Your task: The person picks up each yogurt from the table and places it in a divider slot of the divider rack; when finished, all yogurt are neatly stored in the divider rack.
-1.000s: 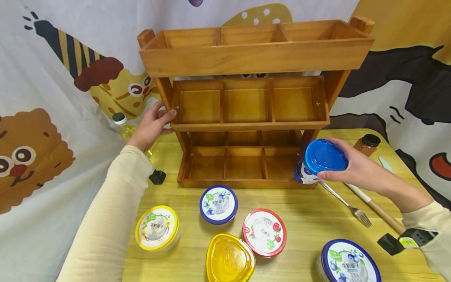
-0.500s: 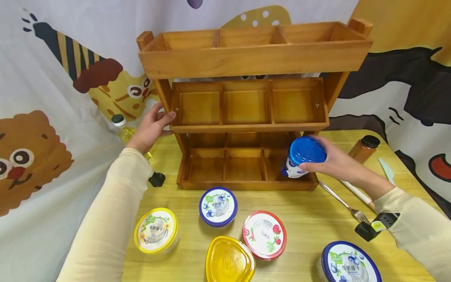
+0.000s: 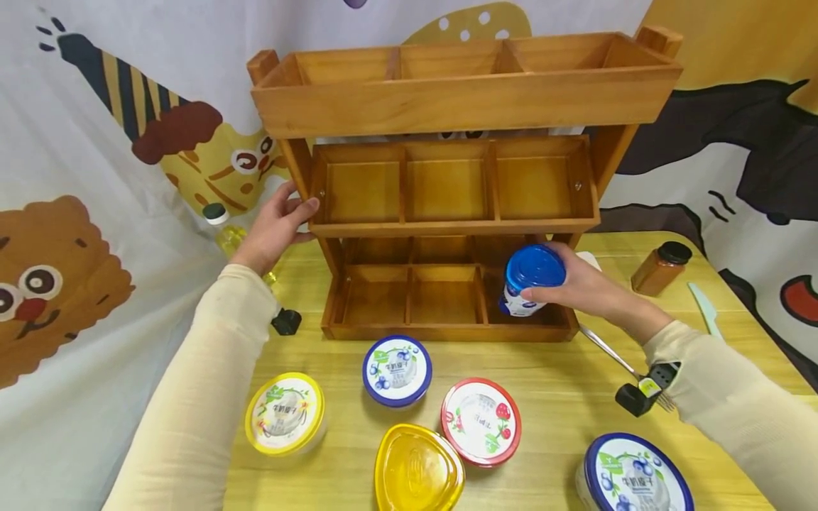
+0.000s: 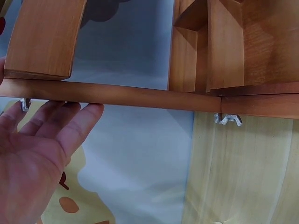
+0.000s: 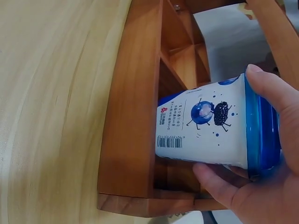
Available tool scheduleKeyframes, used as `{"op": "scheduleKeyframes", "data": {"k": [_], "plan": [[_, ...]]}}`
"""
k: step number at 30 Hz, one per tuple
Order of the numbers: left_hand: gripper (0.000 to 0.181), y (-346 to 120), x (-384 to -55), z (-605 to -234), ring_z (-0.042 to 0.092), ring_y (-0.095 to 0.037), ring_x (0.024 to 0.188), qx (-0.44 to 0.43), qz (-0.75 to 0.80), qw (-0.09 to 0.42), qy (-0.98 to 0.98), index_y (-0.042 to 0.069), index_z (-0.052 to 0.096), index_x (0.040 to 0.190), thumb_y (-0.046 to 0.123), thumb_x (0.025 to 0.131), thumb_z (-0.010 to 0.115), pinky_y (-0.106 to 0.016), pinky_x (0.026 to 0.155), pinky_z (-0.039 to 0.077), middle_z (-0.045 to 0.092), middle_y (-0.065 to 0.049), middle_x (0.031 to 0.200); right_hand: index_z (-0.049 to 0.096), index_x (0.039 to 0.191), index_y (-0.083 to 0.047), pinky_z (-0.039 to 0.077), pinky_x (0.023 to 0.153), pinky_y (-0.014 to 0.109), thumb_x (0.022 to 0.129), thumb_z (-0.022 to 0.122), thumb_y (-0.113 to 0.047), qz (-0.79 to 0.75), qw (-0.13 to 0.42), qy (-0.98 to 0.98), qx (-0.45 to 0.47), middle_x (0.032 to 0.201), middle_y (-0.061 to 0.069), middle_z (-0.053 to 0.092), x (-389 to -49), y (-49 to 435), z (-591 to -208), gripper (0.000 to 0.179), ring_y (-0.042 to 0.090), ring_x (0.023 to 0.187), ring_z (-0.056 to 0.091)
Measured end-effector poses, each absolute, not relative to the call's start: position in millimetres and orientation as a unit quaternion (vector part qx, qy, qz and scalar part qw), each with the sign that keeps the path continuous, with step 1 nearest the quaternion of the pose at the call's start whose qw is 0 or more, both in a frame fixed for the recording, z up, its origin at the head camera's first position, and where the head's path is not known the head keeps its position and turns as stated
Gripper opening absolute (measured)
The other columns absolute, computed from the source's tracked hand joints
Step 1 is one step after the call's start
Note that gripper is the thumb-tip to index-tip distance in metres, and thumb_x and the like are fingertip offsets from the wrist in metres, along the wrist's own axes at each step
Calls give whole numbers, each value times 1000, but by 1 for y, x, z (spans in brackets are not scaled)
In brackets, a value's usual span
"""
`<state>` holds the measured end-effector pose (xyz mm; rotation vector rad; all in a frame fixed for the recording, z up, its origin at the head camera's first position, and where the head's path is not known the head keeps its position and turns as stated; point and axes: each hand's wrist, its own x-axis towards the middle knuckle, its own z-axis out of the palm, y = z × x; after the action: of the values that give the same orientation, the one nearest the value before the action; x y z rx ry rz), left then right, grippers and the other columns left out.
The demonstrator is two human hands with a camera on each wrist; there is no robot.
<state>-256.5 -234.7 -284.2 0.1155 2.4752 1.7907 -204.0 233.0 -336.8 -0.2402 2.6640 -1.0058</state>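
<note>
A three-tier wooden rack (image 3: pixel 466 106) with divided compartments stands on the table. My left hand (image 3: pixel 276 226) holds its left side at the middle tier, thumb in front; in the left wrist view the fingers (image 4: pixel 77 125) lie against the upright. My right hand (image 3: pixel 584 284) grips a yogurt cup (image 3: pixel 520 301) with a blue lid. The cup is slightly tilted, its lower part inside the bottom tier's right compartment. Its white side with a berry picture and barcode faces the right wrist view, where the right hand (image 5: pixel 266 163) holds it near the lid (image 5: pixel 261 130).
In front lie blue-rimmed tubs (image 3: pixel 397 370) (image 3: pixel 639 477), a yellow-rimmed tub (image 3: pixel 285 414), a red-rimmed tub (image 3: pixel 481 422) and a yellow-lidded container (image 3: pixel 418 472). On the right are a fork (image 3: pixel 607 348), a pale knife (image 3: pixel 705 309) and a jar (image 3: pixel 661 268). An oil bottle (image 3: pixel 228 235) stands left.
My right hand has carried the yogurt cup leftward, from the rack's right end into the bottom right compartment. The left hand stays on the rack.
</note>
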Motion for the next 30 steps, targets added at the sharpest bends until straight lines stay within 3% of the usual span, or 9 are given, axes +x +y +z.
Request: {"op": "scheduleKeyframes", "data": {"k": [21, 30], "plan": [[80, -235, -256, -285, 35, -30, 143, 42, 587, 41, 807, 21, 6, 160, 44, 99, 53, -52, 109, 43, 27, -17, 160, 3, 156, -2, 36, 106, 68, 86, 74, -47, -354, 152, 917, -103, 151, 34, 27, -217, 225, -359, 109, 53, 134, 36], [81, -234, -255, -284, 35, -29, 143, 40, 588, 40, 807, 21, 5, 160, 44, 99, 53, -52, 109, 43, 27, -17, 160, -8, 157, -6, 29, 110, 69, 85, 73, -50, -360, 143, 917, -94, 158, 31, 14, -215, 228, -358, 117, 54, 139, 27]]}}
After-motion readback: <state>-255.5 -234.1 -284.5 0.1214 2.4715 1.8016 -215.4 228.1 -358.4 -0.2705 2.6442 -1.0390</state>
